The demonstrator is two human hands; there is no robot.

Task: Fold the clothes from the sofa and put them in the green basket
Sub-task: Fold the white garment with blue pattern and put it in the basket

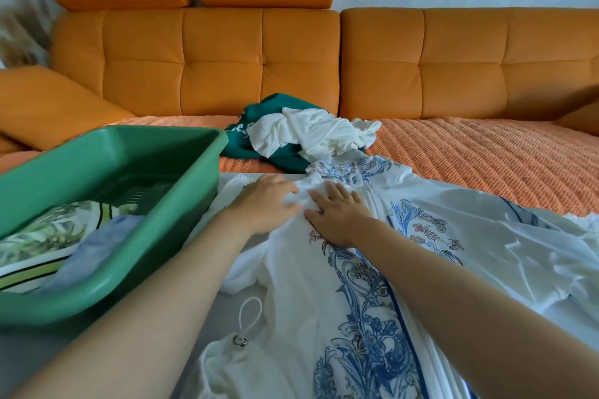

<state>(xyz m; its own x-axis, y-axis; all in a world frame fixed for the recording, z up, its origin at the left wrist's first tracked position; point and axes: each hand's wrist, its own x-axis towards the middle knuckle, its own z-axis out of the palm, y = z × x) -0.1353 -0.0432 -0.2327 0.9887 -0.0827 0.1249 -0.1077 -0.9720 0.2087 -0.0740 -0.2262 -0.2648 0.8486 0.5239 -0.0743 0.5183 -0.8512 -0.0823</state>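
Orange sofa (227, 74) behind. White blue-print garment (356, 301) lay spread in front, long axis pointing at sofa. Both hands at far collar end: right hand (337, 220) flat, fingers straight, pressing; left hand (265, 202) at bunched fold, grip unclear. Green basket (97, 165), nearer left hand, held 2 folded items. Unfolded pile (308, 136) lay on sofa.

Left grip (265, 204) and right grip (338, 220) rest on the white blue-patterned garment (324, 301) spread on the table (19, 350). Green basket (129, 282), at left, holds folded clothes (48, 243). Crumpled clothes (291, 136) lie on the orange sofa (453, 74).
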